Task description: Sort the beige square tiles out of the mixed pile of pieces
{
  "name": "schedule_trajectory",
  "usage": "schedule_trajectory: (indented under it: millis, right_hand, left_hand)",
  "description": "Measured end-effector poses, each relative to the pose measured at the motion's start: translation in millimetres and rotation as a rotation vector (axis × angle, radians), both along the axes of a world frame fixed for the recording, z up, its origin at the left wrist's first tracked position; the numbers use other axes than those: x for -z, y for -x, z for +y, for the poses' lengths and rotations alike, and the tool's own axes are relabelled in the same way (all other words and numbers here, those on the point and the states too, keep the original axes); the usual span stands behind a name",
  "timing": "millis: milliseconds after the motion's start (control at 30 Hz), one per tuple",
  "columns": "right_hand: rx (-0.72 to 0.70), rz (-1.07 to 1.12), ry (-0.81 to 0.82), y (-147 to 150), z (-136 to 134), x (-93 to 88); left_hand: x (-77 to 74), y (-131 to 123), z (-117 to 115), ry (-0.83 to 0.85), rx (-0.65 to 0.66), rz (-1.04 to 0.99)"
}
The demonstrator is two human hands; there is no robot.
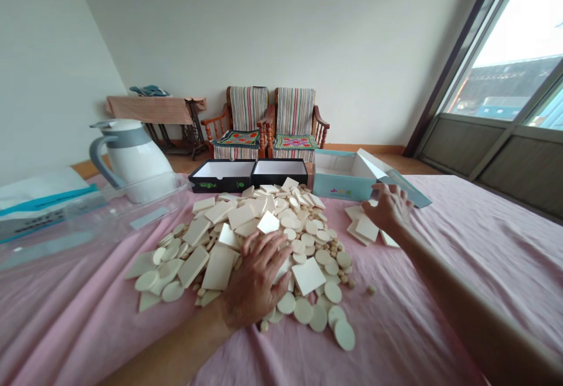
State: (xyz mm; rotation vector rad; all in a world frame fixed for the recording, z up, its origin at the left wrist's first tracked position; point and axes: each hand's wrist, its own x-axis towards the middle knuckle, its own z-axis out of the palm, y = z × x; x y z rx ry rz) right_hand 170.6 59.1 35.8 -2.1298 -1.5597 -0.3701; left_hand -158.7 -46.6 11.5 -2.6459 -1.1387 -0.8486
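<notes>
A large heap of cream-coloured flat pieces [259, 239], square tiles and round discs mixed with smaller round ones, covers the middle of the pink cloth. My left hand [257, 277] rests on the near side of the heap, fingers spread over the tiles and holding nothing I can see. My right hand [389, 209] hovers with its fingers apart at the far right, just above a small group of square tiles [366, 226]. A light-blue box lid [402, 189] lies right behind those fingers. Under the palm, the pieces are hidden.
Two black open boxes with white insides [246, 175] and a light-blue box [341, 175] stand behind the heap. A white-and-grey jug [132, 160] and a clear plastic container [101, 210] stand at the left. Pink cloth [475, 239] spreads right; a few discs lie loose near the heap.
</notes>
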Motion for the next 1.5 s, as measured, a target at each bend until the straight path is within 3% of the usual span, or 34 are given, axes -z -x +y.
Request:
schedule_trajectory:
  millis: [200, 333, 467, 667, 933, 1100, 1200, 1333, 1400, 1500]
  right_hand:
    - [-0.399, 0.075, 0.251, 61, 30, 14.1]
    - [-0.393, 0.062, 0.32, 93, 50, 24.6]
    - [-0.333, 0.06, 0.351, 102, 54, 30.6]
    - [-0.228, 0.063, 0.264, 81, 41, 22.7]
    - [0.101, 0.217, 0.068, 1, 17, -7.9]
    - [0.233, 0.159, -0.018, -15, 7, -6.9]
    - [0.054, 0.134, -0.081, 4, 11, -3.0]
    - [-0.382, 0.212, 0.13, 49, 29, 6.2]
    - [-0.458, 0.251, 0.232, 71, 40, 12.7]
    - [-0.443, 0.271, 0.293, 93, 57, 22.0]
  left_hand:
    - [-0.9, 0, -1, -0.019, -0.001, -0.006]
    - [-1.1, 0, -1, -0.024, 0.0, -0.001]
    - [-0.4, 1, 0, -0.026, 0.005, 0.0]
    - [-0.2, 0, 0, -0.015, 0.003, -0.003]
    - [-0.9, -1, 0, -0.043, 0.001, -0.009]
    - [-0.9, -2, 0, -0.044, -0.003, -0.021]
    - [-1.6, -2, 0, -0.035, -0.005, -0.021]
    - [-2.1, -1, -1, -0.028, -0.005, -0.015]
    - [-2.2, -1, -1, -0.032, -0.004, -0.011]
    - [-2.5, 0, -1, -0.03, -0.001, -0.006]
